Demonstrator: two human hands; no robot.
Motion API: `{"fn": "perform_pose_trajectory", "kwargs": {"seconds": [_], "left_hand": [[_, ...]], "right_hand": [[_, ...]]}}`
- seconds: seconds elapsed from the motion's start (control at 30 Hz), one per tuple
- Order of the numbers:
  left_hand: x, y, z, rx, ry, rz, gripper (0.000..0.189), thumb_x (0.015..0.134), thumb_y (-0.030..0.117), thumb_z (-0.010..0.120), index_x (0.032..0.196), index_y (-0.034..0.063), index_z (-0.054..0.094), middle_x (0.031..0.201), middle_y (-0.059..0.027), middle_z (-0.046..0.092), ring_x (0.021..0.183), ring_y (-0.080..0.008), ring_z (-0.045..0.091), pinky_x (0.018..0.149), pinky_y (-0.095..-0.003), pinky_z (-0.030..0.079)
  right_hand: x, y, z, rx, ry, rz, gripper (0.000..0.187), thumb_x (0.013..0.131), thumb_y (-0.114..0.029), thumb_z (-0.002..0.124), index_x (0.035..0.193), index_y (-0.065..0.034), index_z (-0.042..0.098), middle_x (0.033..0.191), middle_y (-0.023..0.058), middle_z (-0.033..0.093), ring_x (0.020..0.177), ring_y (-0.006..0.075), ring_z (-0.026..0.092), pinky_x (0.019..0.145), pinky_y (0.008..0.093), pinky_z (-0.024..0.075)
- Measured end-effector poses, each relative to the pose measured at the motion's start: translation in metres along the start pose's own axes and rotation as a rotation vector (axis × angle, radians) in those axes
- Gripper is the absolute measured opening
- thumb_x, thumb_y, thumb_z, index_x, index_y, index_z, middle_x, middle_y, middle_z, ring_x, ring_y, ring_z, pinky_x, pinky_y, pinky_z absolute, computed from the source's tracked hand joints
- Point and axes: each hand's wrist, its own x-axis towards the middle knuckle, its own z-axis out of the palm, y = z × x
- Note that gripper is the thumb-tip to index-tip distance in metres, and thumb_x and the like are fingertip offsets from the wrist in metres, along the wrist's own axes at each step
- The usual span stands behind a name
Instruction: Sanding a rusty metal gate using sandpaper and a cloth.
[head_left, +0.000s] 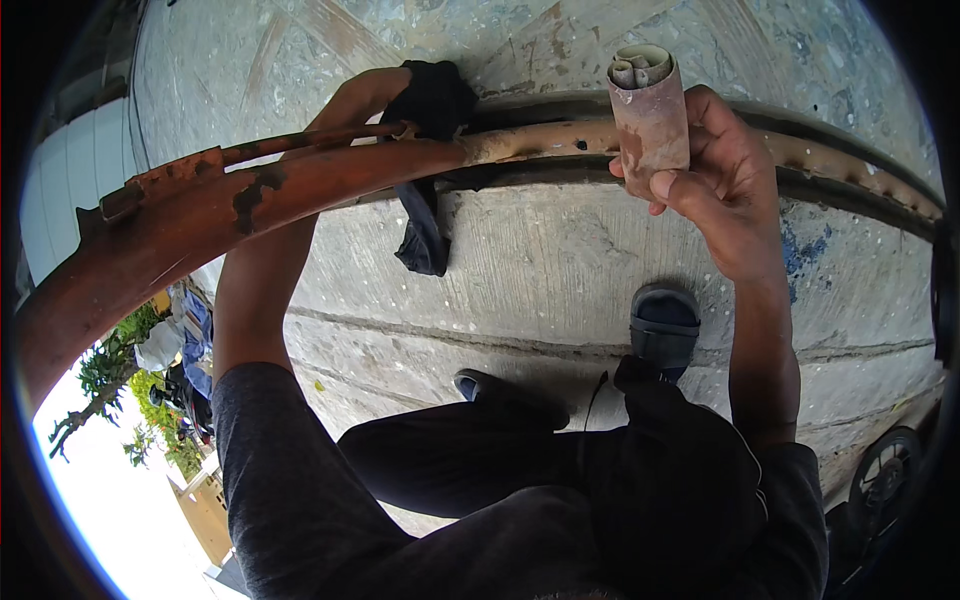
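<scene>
A long metal tube (315, 180) crosses in front of me, reddish-brown with dark rusty patches on the left. Its right stretch is a paler tan, with small dents or holes. My left arm reaches behind the tube, and my left hand (379, 86) grips a black cloth (431, 90) on the tube's far side; its fingers are hidden by the cloth. One end of the cloth hangs below the tube. Between thumb and fingers, my right hand (724, 172) holds a worn, rolled sheet of sandpaper (649, 124) upright over the tan stretch.
Beneath the tube lies a rough concrete floor (525, 262) with a groove across it. My sandalled foot (664, 330) rests on it. A black spoked wheel (885, 476) stands at lower right. Plants (112, 375) and bundled cloth or bags (180, 345) show at far left.
</scene>
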Motion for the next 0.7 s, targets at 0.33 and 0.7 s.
{"fn": "perform_pose_trajectory", "kwargs": {"seconds": [0.33, 0.7], "left_hand": [[-0.021, 0.048, -0.098, 0.056, -0.096, -0.183, 0.053, 0.087, 0.034, 0.065, 0.127, 0.0039, 0.050, 0.127, -0.0131, 0.054, 0.112, -0.0258, 0.055, 0.098, -0.0365, 0.043], [0.010, 0.019, -0.128, 0.130, -0.199, -0.340, 0.053, 0.087, 0.032, 0.066, 0.128, 0.0037, 0.049, 0.128, -0.0126, 0.053, 0.112, -0.0253, 0.055, 0.099, -0.0358, 0.042]], "right_hand": [[0.006, -0.013, -0.005, -0.025, 0.089, 0.085, 0.047, 0.079, -0.004, 0.058, 0.124, 0.0044, 0.044, 0.099, 0.0141, 0.066, 0.086, 0.0161, 0.067, 0.064, 0.0245, 0.0522], [0.002, 0.008, -0.016, -0.036, 0.106, 0.089, 0.042, 0.079, -0.001, 0.059, 0.120, 0.0049, 0.048, 0.096, 0.0122, 0.065, 0.090, 0.0182, 0.065, 0.083, 0.0325, 0.0523]]}}
